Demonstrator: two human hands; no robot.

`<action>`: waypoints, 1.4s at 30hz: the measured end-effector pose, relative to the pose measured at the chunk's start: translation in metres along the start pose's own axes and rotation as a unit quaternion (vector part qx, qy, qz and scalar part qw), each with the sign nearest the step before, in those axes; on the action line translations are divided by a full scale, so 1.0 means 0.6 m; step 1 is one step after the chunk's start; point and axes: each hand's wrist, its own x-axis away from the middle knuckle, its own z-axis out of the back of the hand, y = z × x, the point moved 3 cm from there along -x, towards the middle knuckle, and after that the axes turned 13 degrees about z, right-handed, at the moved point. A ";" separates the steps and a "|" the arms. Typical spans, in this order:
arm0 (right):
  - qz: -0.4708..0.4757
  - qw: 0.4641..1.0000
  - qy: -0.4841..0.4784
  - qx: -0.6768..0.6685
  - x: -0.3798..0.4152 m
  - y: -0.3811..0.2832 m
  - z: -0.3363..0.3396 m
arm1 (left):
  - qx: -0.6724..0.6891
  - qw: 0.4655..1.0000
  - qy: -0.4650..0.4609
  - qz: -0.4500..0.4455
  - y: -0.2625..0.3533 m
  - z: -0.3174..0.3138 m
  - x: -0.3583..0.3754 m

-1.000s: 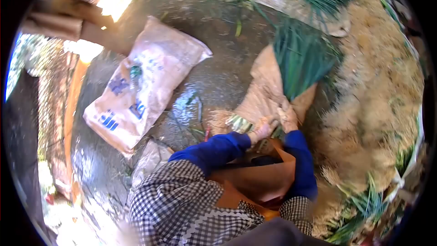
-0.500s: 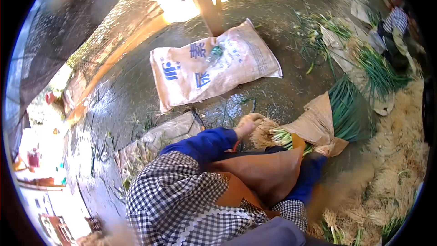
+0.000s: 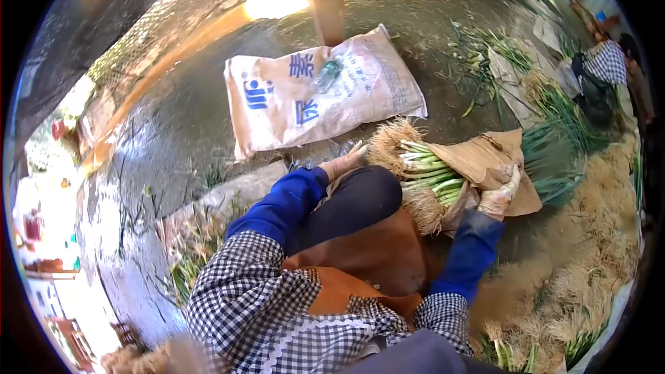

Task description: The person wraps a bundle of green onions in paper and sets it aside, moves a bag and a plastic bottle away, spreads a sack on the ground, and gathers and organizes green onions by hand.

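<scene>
A thick bundle of green onions lies in front of my knees, its shaggy pale roots turned left and its green leaves to the right. Around its middle goes a brown wrapping sheet. My right hand, in a dirty pale glove, is closed on the near side of this wrapping. Just left of the roots, past my bent knee, is my left hand, fingers stretched out and apparently apart from the bundle. I see nothing in it.
A printed woven sack lies flat ahead with a plastic bottle on it. Many root-ended onion bunches cover the right side. A wooden post stands behind the sack. Another person sits at the far right among onions.
The bundle now shows more fully, roots and white stems exposed. My right hand has moved up along the wrapping. My left hand has shifted left, away from the roots.
</scene>
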 end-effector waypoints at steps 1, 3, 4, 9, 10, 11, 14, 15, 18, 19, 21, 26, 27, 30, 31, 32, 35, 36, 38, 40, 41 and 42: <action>0.012 1.000 0.015 0.008 -0.020 0.005 -0.004 | -0.023 0.994 0.032 -0.098 -0.010 0.003 -0.023; -0.059 0.998 0.021 -0.010 -0.042 0.037 -0.034 | 0.265 0.958 -0.060 0.094 -0.042 -0.010 -0.061; -0.021 0.999 -0.027 0.040 -0.027 0.052 -0.055 | 0.398 0.893 -0.098 0.185 -0.057 -0.018 -0.070; 0.113 0.961 -0.170 0.185 0.083 0.098 -0.208 | 0.692 0.596 -0.115 0.392 -0.007 0.070 -0.048; 0.098 0.964 -0.184 0.168 0.109 0.101 -0.225 | 0.703 0.606 -0.089 0.363 0.003 0.088 -0.038; 0.040 0.974 -0.174 0.137 0.152 0.100 -0.271 | 0.710 0.619 -0.060 0.331 0.006 0.109 -0.028; -0.035 0.978 -0.183 0.098 0.248 0.107 -0.370 | 0.727 0.616 0.068 0.297 0.053 0.180 0.018; -0.042 0.977 -0.186 0.091 0.272 0.111 -0.388 | 0.738 0.600 0.096 0.295 0.085 0.207 0.032; 0.006 0.886 -0.455 0.085 0.358 0.130 -0.442 | 0.787 0.558 0.173 0.197 0.071 0.223 0.070; -0.040 0.834 -0.549 0.048 0.408 0.128 -0.466 | 0.808 0.522 0.200 0.188 0.077 0.229 0.090; -0.026 0.775 -0.628 0.069 0.469 0.132 -0.505 | 0.826 0.465 0.277 0.158 0.114 0.255 0.121; -0.177 0.667 -0.723 -0.032 0.617 0.194 -0.642 | 0.790 0.461 0.405 0.006 0.113 0.346 0.215; -0.232 0.686 -0.690 -0.003 0.626 0.233 -0.663 | 0.790 0.456 0.407 -0.036 0.141 0.372 0.223; -0.335 0.633 -0.675 -0.178 0.707 0.324 -0.759 | 0.653 0.521 0.550 0.007 0.158 0.460 0.264; -0.366 0.627 -0.663 -0.183 0.724 0.341 -0.790 | 0.658 0.514 0.551 -0.006 0.151 0.494 0.272; -0.396 0.621 -0.650 -0.188 0.741 0.359 -0.822 | 0.663 0.516 0.542 0.009 0.136 0.524 0.283; -0.395 0.670 -0.611 -0.144 0.750 0.518 -0.899 | 0.652 0.514 0.555 0.050 0.096 0.612 0.275; -0.340 0.694 -0.626 -0.105 0.735 0.593 -0.921 | 0.681 0.527 0.507 0.047 0.056 0.634 0.270; -0.345 0.720 -0.601 -0.033 0.695 0.692 -0.954 | 0.701 0.485 0.517 0.075 0.017 0.673 0.220; -0.246 0.753 -0.611 0.008 0.642 0.832 -0.970 | 0.705 0.454 0.536 0.096 -0.075 0.690 0.187; -0.196 0.766 -0.610 0.043 0.618 0.853 -0.966 | 0.712 0.429 0.541 0.127 -0.114 0.696 0.165; -0.147 0.777 -0.606 0.081 0.597 0.867 -0.963 | 0.741 0.426 0.509 0.102 -0.160 0.690 0.154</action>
